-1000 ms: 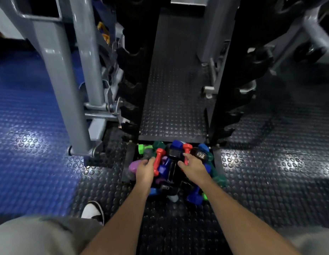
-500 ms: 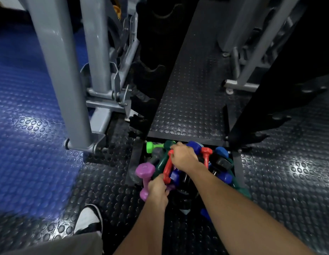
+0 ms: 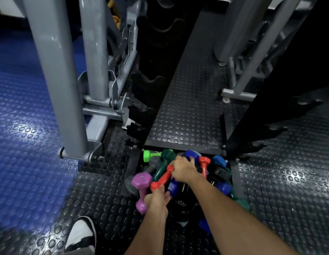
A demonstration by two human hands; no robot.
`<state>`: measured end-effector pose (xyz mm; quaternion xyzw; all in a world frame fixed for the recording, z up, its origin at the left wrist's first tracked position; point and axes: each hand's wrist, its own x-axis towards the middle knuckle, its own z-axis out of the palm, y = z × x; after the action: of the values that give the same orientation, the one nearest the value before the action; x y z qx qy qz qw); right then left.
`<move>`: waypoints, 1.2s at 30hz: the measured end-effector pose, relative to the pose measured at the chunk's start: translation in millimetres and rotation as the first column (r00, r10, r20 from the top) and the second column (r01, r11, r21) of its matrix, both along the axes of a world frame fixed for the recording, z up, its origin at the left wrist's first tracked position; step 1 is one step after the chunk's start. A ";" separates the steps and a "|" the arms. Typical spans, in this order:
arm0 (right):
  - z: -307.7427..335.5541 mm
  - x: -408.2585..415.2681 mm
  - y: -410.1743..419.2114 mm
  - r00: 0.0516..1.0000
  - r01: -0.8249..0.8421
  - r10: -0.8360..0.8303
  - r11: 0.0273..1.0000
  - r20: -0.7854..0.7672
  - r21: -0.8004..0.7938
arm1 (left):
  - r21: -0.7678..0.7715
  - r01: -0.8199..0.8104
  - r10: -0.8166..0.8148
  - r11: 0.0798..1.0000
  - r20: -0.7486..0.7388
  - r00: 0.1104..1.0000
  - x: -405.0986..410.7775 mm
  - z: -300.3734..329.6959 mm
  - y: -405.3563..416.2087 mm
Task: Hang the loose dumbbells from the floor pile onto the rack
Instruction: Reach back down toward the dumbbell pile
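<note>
**Both hands gripping in the dumbbell pile at the foot of the rack**

The left hand (image 3: pixel 156 200) is clenching around the handle of a purple dumbbell (image 3: pixel 141 190), which is standing nearly upright at the pile's left edge, its upper head just beside a red dumbbell (image 3: pixel 162 178). The right hand (image 3: pixel 183 169) is reaching across the pile, fingers curling over the far head of a blue dumbbell (image 3: pixel 190 154); it is also lying over the upper end of the red dumbbell, and whether it is gripping that too cannot be told.

The pile (image 3: pixel 217 173) is sitting on the floor between two flat black base bars, crowded tight: a dark green dumbbell (image 3: pixel 162 166) is leaning against the red one, a bright green dumbbell (image 3: pixel 149 155) is lying at the back left, and a second red dumbbell (image 3: pixel 204 164) is standing just right of the right hand. Black and blue weights are filling the right side.

The black rack (image 3: pixel 252 126) is rising on the right with pegs jutting outward; a second black upright (image 3: pixel 156 80) with cradles is standing on the left. Between them, a strip of studded black floor (image 3: pixel 187 107) is running open. A grey machine frame (image 3: pixel 57 80) is closing in the left side, over blue studded flooring (image 3: pixel 22 126). A black-and-white shoe (image 3: pixel 81 234) is resting near the bottom edge.
</note>
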<state>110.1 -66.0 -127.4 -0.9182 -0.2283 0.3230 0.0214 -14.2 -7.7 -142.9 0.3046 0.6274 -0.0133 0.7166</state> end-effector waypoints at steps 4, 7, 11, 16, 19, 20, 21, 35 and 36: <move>0.8 -22.7 4.4 0.994 -0.109 0.109 0.994 0.007 0.015 | 0.030 0.033 -0.033 0.999 0.008 0.999 -3.7 2.6 1.3; -0.8 -26.1 -0.1 0.986 -0.148 0.149 0.989 0.072 -0.026 | 0.024 0.059 -0.060 0.998 0.037 0.998 0.1 2.7 4.7; -0.2 -16.1 -0.1 0.979 -0.116 0.117 0.993 0.164 -0.014 | 0.105 0.063 -0.062 0.993 -0.011 0.998 -2.1 -8.7 16.1; -4.1 2.3 5.5 0.986 -0.105 0.118 0.988 0.118 -0.112 | 0.201 0.080 -0.068 0.976 -0.061 0.996 -9.3 -30.1 15.6; -9.8 12.1 12.7 0.988 -0.112 0.126 0.982 0.091 -0.153 | 0.222 0.079 -0.070 0.972 -0.050 0.996 -11.3 -33.6 12.7; -12.5 15.2 16.1 0.989 -0.117 0.131 0.979 0.075 -0.168 | 0.225 0.077 -0.067 0.971 -0.049 0.997 -10.9 -35.1 12.7; -15.5 17.4 19.3 0.988 -0.127 0.140 0.974 0.059 -0.189 | 0.227 0.075 -0.065 0.971 -0.050 0.997 -10.8 -36.4 12.7; 10.4 30.7 19.8 0.980 0.176 -0.127 0.909 -0.150 0.379 | 0.139 0.075 -0.097 0.987 0.164 0.982 -16.0 -15.6 14.5; 22.1 30.7 18.3 0.980 0.178 -0.124 0.898 -0.155 0.403 | 0.116 0.076 -0.098 0.990 0.201 0.975 -18.4 -7.5 14.7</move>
<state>140.8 -47.7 -105.4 -0.8856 -0.2178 0.3213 0.2549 -32.7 7.0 -150.4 0.3698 0.5354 0.0210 0.7591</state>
